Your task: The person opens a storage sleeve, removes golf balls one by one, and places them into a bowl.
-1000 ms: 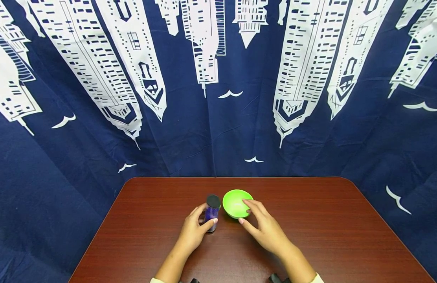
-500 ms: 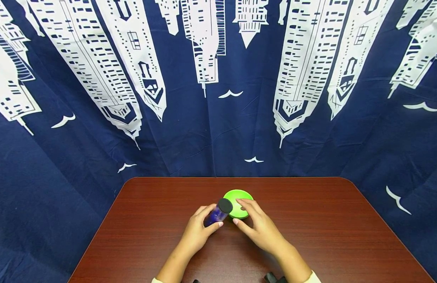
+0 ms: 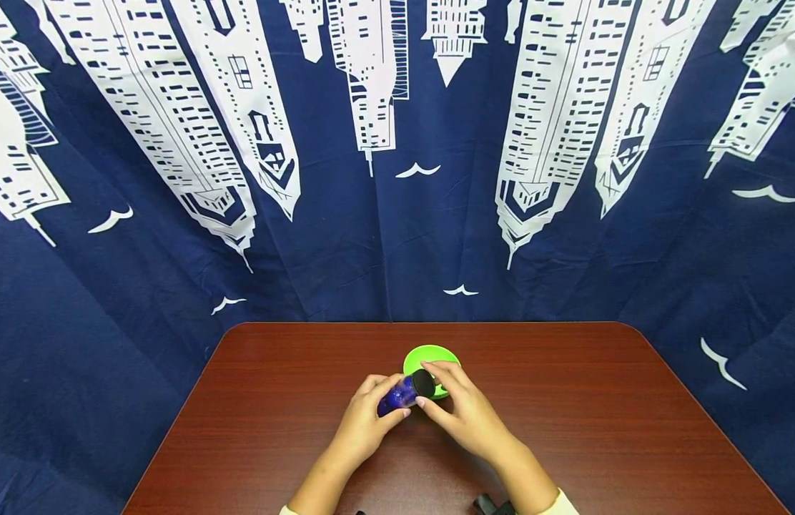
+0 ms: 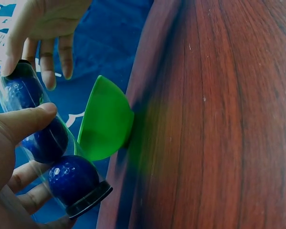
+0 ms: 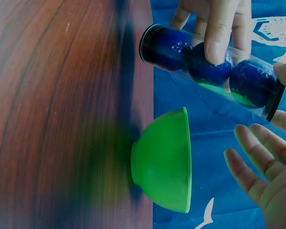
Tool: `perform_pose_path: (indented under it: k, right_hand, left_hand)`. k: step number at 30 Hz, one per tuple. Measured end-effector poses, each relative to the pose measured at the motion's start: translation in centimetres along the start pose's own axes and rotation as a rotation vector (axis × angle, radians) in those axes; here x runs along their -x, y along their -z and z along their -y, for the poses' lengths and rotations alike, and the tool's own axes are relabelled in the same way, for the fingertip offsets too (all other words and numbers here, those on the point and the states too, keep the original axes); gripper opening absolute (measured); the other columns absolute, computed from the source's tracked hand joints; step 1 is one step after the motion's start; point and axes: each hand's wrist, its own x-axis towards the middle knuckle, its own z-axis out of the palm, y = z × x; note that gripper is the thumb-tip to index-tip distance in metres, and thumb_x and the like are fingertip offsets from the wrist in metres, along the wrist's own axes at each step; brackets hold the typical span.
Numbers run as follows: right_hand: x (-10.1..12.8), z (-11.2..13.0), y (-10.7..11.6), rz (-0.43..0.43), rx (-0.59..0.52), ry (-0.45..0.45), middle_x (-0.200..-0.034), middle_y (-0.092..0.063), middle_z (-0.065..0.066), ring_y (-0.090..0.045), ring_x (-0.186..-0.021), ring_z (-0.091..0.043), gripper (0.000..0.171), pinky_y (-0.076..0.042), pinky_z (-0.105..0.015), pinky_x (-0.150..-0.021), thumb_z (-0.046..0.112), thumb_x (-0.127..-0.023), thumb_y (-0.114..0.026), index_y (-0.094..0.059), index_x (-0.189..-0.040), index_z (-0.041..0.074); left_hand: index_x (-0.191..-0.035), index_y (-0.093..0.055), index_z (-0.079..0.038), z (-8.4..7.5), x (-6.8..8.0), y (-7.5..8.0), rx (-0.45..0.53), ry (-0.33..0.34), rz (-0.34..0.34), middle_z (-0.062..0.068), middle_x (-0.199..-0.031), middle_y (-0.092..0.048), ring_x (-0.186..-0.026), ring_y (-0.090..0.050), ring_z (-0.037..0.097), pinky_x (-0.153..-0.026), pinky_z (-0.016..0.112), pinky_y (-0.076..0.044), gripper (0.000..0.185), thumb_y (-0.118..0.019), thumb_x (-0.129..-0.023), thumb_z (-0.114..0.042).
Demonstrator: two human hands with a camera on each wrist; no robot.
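Observation:
My left hand point(image 3: 364, 423) grips a clear plastic tube point(image 3: 397, 395) with three dark blue, shiny balls point(image 5: 209, 67) in a row inside it. The tube is tilted over the table, its upper end towards the right. A black cap point(image 3: 425, 383) closes that end, and another black cap point(image 4: 89, 200) is at the lower end. My right hand point(image 3: 471, 418) has its thumb and index finger on either side of the upper cap, pinching it, while its other fingers are spread. A green bowl point(image 5: 164, 160) stands upright on the table just beyond the tube, partly hidden by it and the right hand.
The brown wooden table point(image 3: 578, 400) extends to both sides of the hands. Behind it hangs a navy cloth point(image 3: 346, 250) printed with white buildings and birds. A black wrist device point(image 3: 490, 505) shows by the right forearm.
The tube went from upright to tilted, its upper end swinging right in front of the bowl. My right hand moved left and its thumb and index finger came to the cap. The bowl stayed put.

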Motion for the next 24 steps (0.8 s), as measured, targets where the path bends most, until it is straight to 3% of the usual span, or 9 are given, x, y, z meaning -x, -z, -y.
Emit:
perform_pose_path:
  k: [6, 11, 18, 24]
  right_hand:
    - [-0.01, -0.16, -0.15, -0.003, -0.079, 0.013, -0.121, -0.054, 0.006, -0.053, -0.085, -0.006, 0.053, -0.052, -0.024, -0.071, 0.022, -0.092, -0.075, -0.057, -0.142, 0.015]
    - [0.06, -0.15, -0.08, -0.001, -0.134, 0.015, -0.122, -0.055, 0.004, -0.056, -0.085, -0.009, 0.045, -0.054, -0.025, -0.072, 0.019, -0.093, -0.074, -0.061, -0.135, 0.012]
    - [-0.05, -0.17, 0.39, -0.022, -0.168, 0.073, -0.114, -0.06, 0.0, -0.061, -0.08, -0.013, 0.041, -0.056, -0.024, -0.07, 0.011, -0.088, -0.078, -0.065, -0.126, 0.005]
    - [-0.13, -0.23, 0.71, 0.019, -0.144, 0.119, -0.109, -0.062, 0.001, -0.063, -0.077, -0.012, 0.042, -0.057, -0.023, -0.069, 0.01, -0.083, -0.082, -0.067, -0.122, 0.007]
  left_hand:
    - [-0.142, -0.059, -0.023, 0.1, 0.09, -0.15, -0.026, -0.005, -0.01, -0.001, -0.123, -0.056, -0.113, -0.06, 0.019, -0.095, 0.044, -0.052, 0.055, -0.076, -0.09, -0.029]
    - [-0.141, -0.059, -0.022, 0.13, 0.12, -0.16, -0.043, -0.025, -0.007, -0.001, -0.124, -0.055, -0.113, -0.06, 0.017, -0.095, 0.041, -0.054, 0.055, -0.077, -0.089, -0.026]
    - [-0.142, -0.058, -0.019, -0.07, 0.06, -0.08, -0.11, -0.069, 0.019, 0.001, -0.133, -0.061, -0.119, -0.062, 0.022, -0.098, 0.047, -0.054, 0.058, -0.078, -0.088, -0.023]
    - [-0.142, -0.058, -0.02, 0.06, 0.19, -0.02, -0.163, -0.093, 0.043, -0.002, -0.127, -0.065, -0.112, -0.062, 0.019, -0.093, 0.043, -0.055, 0.06, -0.081, -0.086, -0.02]
